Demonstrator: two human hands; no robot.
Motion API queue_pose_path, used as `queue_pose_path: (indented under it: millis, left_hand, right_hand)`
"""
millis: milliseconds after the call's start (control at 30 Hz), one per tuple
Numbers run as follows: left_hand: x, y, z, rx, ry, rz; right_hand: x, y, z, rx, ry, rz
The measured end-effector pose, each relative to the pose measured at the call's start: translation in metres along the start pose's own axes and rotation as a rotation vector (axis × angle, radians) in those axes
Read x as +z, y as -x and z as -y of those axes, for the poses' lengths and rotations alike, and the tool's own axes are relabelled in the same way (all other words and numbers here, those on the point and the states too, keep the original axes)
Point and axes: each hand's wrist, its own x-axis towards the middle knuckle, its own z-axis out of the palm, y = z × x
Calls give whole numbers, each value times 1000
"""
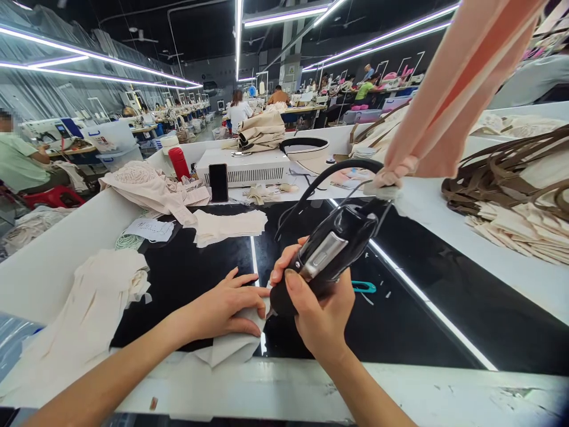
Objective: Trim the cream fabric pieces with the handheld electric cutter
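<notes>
My right hand (322, 308) is wrapped round a black corded hand tool (342, 237) with a silver lever on its side. The tool tilts, its lower end close to the cloth's edge; its working tip is mostly hidden. A pink cloth strip (438, 101) is knotted at its upper end and runs upward. With fingers spread, my left hand (235, 305) presses on a pale cream fabric piece (235, 350) at the front edge of the glossy black work surface (400, 332). Its fingertips are right beside the tool's lower end.
Cream fabric pieces (229, 225) lie behind my left hand, with a larger pile (98, 296) at the left. A teal snipper (364, 287) lies right of the tool. A white vented box (244, 166) and a phone (218, 182) stand behind. Brown straps (502, 166) are heaped at right.
</notes>
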Motion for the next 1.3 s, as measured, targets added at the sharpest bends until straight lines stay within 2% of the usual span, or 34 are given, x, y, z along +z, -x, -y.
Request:
queue_pose_path:
  millis: [200,500,633,700,833,900,1000,1100,1167,1300]
  left_hand:
    - [1,0,2,6,3,4]
    - [2,-2,4,10,-6,15]
    - [0,1,3,45,-77,5]
    - [1,8,0,78,-143,-86]
    - [16,29,-12,55,-296,-405]
    - [29,38,-20,42,-406,-454]
    - [47,43,-31,44,-569,-430]
    - [53,43,-33,30,-609,-406]
    - [46,42,-29,71,-544,-374]
    - [23,45,-10,269,-465,-276]
  right_hand:
    - [2,5,5,16,-49,9]
    - [2,9,-1,5,-30,25]
    - [2,7,2,4,-48,42]
    - [1,3,5,-6,-56,27]
    - [-6,-7,11,-22,-46,-29]
    - [-10,-11,11,-18,-29,-40]
    - [-14,-12,11,-10,-13,-35]
    - [-14,-12,11,0,-25,-10]
    - [-14,-11,12,5,-39,-5]
    - [-17,-11,14,23,-46,11]
